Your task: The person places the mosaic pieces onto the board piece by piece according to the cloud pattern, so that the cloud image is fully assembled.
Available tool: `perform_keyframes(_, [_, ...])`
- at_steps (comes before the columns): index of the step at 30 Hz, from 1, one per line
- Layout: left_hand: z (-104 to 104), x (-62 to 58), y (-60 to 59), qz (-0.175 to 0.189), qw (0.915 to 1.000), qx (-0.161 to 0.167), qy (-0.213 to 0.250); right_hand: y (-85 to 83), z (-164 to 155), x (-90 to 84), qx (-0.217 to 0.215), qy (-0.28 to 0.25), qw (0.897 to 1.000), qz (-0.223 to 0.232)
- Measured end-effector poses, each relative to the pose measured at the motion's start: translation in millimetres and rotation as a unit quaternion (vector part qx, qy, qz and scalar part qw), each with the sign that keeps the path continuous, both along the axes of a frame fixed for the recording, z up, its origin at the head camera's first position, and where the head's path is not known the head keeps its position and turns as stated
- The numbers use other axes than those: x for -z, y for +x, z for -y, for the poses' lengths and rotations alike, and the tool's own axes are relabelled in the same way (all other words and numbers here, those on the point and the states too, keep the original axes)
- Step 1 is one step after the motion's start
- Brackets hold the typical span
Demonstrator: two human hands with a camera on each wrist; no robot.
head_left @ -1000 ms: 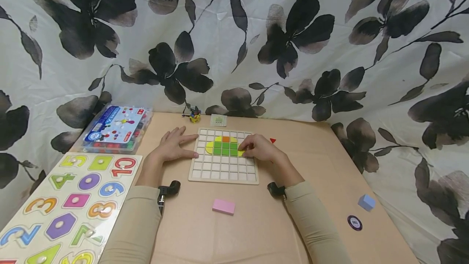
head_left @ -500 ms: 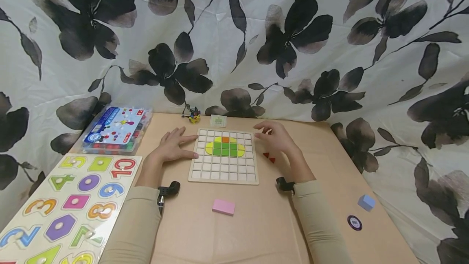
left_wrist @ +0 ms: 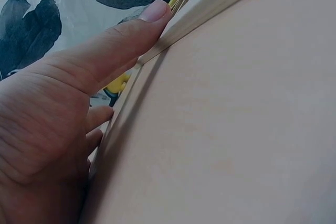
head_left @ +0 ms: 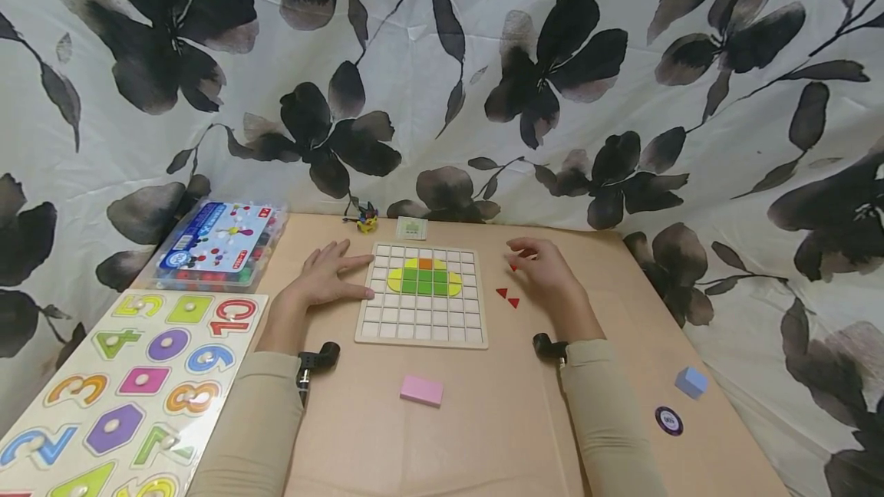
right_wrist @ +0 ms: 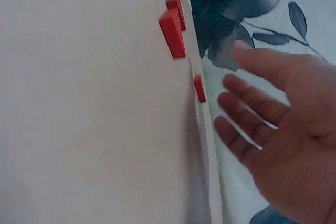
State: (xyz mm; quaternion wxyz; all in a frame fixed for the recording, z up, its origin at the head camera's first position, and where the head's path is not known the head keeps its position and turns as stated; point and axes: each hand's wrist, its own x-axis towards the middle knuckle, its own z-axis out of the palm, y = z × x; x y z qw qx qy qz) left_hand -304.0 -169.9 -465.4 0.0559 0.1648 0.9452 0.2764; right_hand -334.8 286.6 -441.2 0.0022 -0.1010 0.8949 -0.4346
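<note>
Right grip (head_left: 545,271): fingers loosely spread and apart, holding nothing; hovering just above the counter, fingertips beside a small red triangle piece (head_left: 514,267).
Left grip (head_left: 330,276): flat and relaxed, fingers straight, thumb and forefinger pressed against the left rim of the grid board (head_left: 421,340); nothing pinched.
Red pieces: two more red triangles (head_left: 507,297) lying loose on the counter between the board and the right wrist; third one near the fingertips, partly hidden in the head view.
Board: wooden grid (left_wrist: 210,1), upper rows partly filled with green, yellow and one orange tile; lower rows bare.
Risk, pieces: small, flat, hard to pinch; likely to skid away under a sideways touch, or be swept by the palm or sleeve passing just over the pair.
Risk, board: likely to slide if the left-hand pressure lets up during a push into a cell; seated tiles could jolt loose.
Risk, edge: in the right wrist view, red pieces (right_wrist: 173,32) appear close to the counter's rim; a nudge could drop one.
Counter (head_left: 483,420): tan, smooth; carrying a pink block (head_left: 421,390), a blue block (head_left: 691,380), a round dark token (head_left: 668,419), a number puzzle (head_left: 124,382), a clear bead box (head_left: 221,242), a small yellow toy (head_left: 366,219).
Room: white cloth with large black flowers (head_left: 442,75) hung behind and down both sides.
</note>
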Motion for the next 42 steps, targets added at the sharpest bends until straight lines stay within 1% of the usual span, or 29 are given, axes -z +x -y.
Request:
perform_keyframes(4, [-0.1,-0.5,-0.3,-0.003,1.0000,0.000,0.001,-1.2,-8.9,5.0,-0.024,0.035,0.999,-0.003])
perform_keyframes(9, [-0.1,0.9,-0.9,-0.004,1.0000,0.001,-0.001,-4.2,-13.2,12.1,-0.036,0.070,0.997,-0.011])
perform_keyframes(13, [-0.1,1.4,-0.8,-0.004,1.0000,0.000,-0.002,-6.2,-13.0,17.8,-0.034,0.084,0.996,-0.010])
perform_keyframes(17, [-0.1,0.8,-0.6,-0.005,1.0000,-0.001,-0.001,-6.1,-12.0,18.1,-0.026,0.093,0.995,-0.009])
perform_keyframes(21, [-0.2,1.0,-1.0,-0.004,1.0000,-0.001,-0.001,-5.2,-11.3,15.7,-0.023,0.086,0.996,-0.030])
perform_keyframes(24, [0.1,1.3,-0.9,-0.002,1.0000,-0.001,0.000,-3.9,-10.6,13.2,-0.015,0.076,0.996,-0.037])
perform_keyframes(27, [0.2,1.5,-0.8,-0.001,1.0000,-0.003,0.001,-2.8,-8.9,10.4,-0.004,0.065,0.998,-0.028])
perform_keyframes(30, [0.2,1.4,-1.0,-0.002,1.0000,-0.003,0.001,-2.7,-4.4,7.0,-0.004,0.044,0.999,-0.016])
perform_keyframes(32, [0.4,1.2,-0.6,-0.001,1.0000,-0.004,0.001,-0.7,1.9,2.9,-0.007,0.017,1.000,-0.004])
perform_keyframes(37, [0.4,0.2,1.4,0.001,1.0000,-0.004,-0.004,6.8,26.7,-14.4,-0.034,-0.025,0.999,-0.009])
perform_keyframes(40, [-0.1,-0.2,1.6,-0.001,1.0000,-0.003,-0.003,10.5,43.6,-23.5,-0.065,-0.023,0.997,-0.029])
perform_keyframes(42, [-0.2,-0.3,1.6,-0.002,1.0000,-0.002,-0.001,12.3,54.4,-26.3,-0.084,-0.027,0.996,-0.033])
